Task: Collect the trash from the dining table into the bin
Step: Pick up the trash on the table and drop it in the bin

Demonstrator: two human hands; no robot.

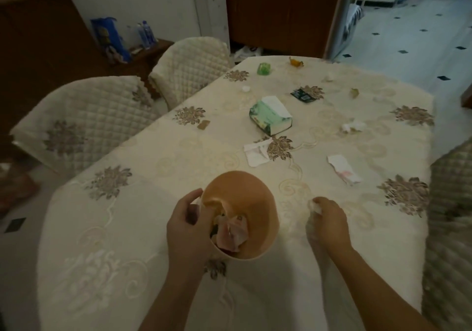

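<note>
Right now the bin (pixel 245 203) sits tilted on the table (pixel 127 228), mouth toward the person, some scraps inside. Left hand (pixel 186 228) grips its near-left rim. Right hand (pixel 329 218) is just right of the bin, clenched on a white tissue (pixel 314 206), knuckles up. So the drop is a short move left. Remaining trash lies farther off, ahead-right: wrapper (pixel 256 152), paper (pixel 343 168), nearer the right hand.

A home dining room: embroidered tablecloth (pixel 229 152), quilted chairs (pixel 84 121) (two at left), tiled floor (pixel 408 32)
</note>
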